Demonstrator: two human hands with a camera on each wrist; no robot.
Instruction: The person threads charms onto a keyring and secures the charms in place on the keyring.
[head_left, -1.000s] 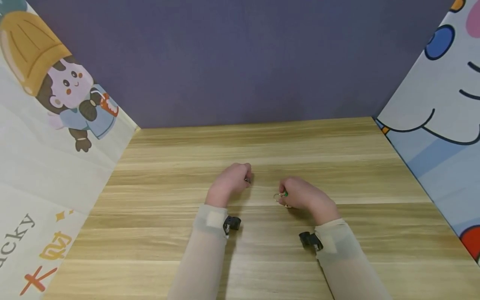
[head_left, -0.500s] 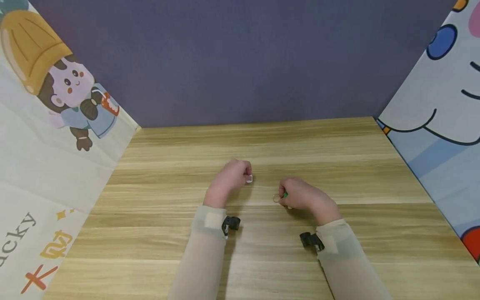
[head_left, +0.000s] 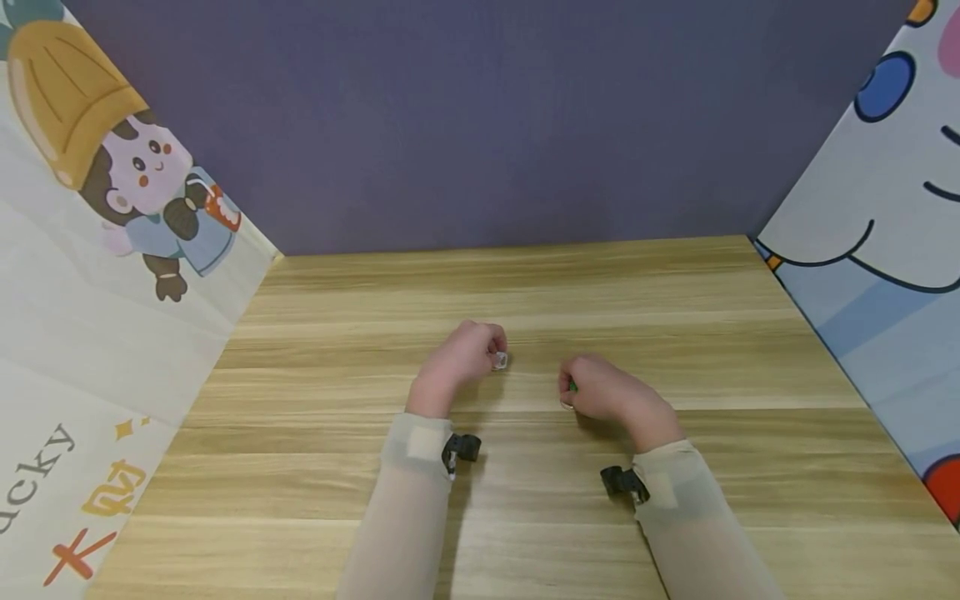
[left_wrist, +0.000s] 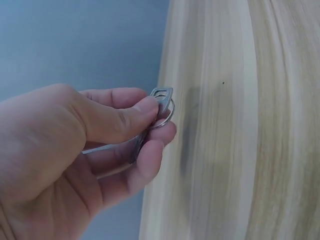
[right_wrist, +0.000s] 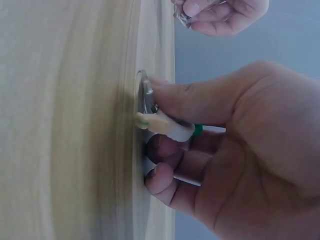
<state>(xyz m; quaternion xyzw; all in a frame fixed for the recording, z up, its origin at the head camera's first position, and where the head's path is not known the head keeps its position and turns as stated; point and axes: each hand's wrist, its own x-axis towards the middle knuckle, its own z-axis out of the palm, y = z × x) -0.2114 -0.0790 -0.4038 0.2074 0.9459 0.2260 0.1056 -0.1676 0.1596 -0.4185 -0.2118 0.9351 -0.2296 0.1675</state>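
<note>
Over the middle of the table, my left hand [head_left: 457, 358] pinches a silver key [left_wrist: 164, 102] between thumb and index finger. A thin metal split ring [left_wrist: 171, 114] passes by the key's head, and the rest of the key is tucked among the fingers. To the right, my right hand [head_left: 603, 390] grips a keychain with a white, beige and green charm [right_wrist: 167, 126], low over the wood. Its metal ring [right_wrist: 147, 92] sticks out past the thumb tip, close to the tabletop. The two hands are a short way apart, and the keychain's ring is apart from the left hand's key.
The wood-grain table [head_left: 360, 333] ends at a dark purple panel [head_left: 480, 125] at the back. Printed cloths, one with a cartoon figure [head_left: 153, 175], stand along both sides. Small black cameras [head_left: 462, 447] sit on both wrists.
The key in my left hand has turned, showing a lighter face. In my right hand the keychain's ring has swung from the left of the fingertips to below them. Both arms stay nearly in place.
</note>
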